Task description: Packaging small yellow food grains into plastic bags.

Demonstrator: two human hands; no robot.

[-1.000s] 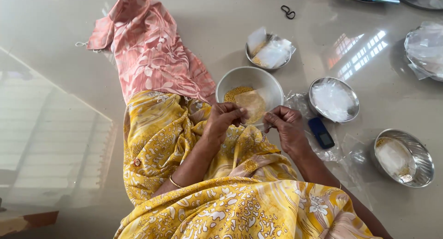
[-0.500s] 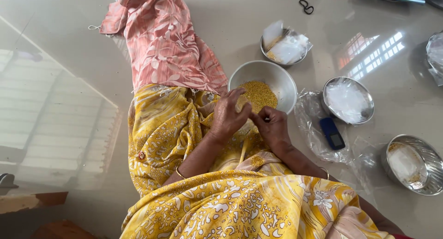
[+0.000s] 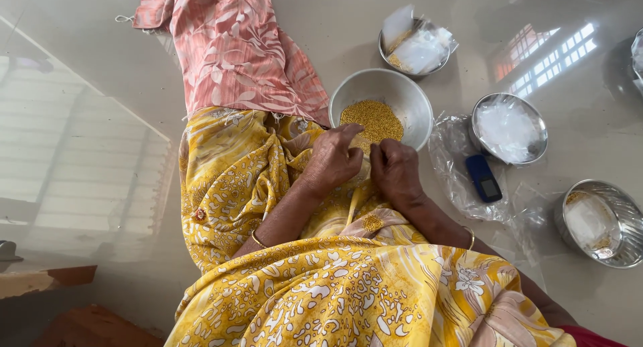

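The left hand (image 3: 333, 161) and the right hand (image 3: 396, 169) rest side by side on the lap, at the near rim of the white bowl (image 3: 408, 99). Both are curled narrow, fingertips pinched together over the yellow floral cloth (image 3: 228, 179). Whether they grip a small clear packet or only a fold of cloth cannot be told; something pale shows between them, but it is too hidden to name.

The bowl, just beyond the fingertips, holds a mound of small yellow grains (image 3: 375, 118), possibly split lentils or millet. A small spill of the same grains (image 3: 372, 222) lies on the cloth below the right wrist.

Judgement on handling: the grains are loose, light, dry and apt to roll and scatter; they are best taken in pinches or scooped. The bowl looks rigid and smooth, best held by its rim.

Further out on the glossy floor (image 3: 100, 119):
- A steel bowl (image 3: 385, 49) beyond the white one, holding clear plastic packets.
- A steel bowl (image 3: 536, 122) to the right, holding crumpled clear plastic.
- A clear plastic sheet (image 3: 452, 159) beside it, with a small blue device (image 3: 483, 178) lying on it.
- A steel bowl (image 3: 619, 213) at far right, holding a filled packet and some yellow residue.

A pink patterned cloth (image 3: 234, 45) extends away from the lap.
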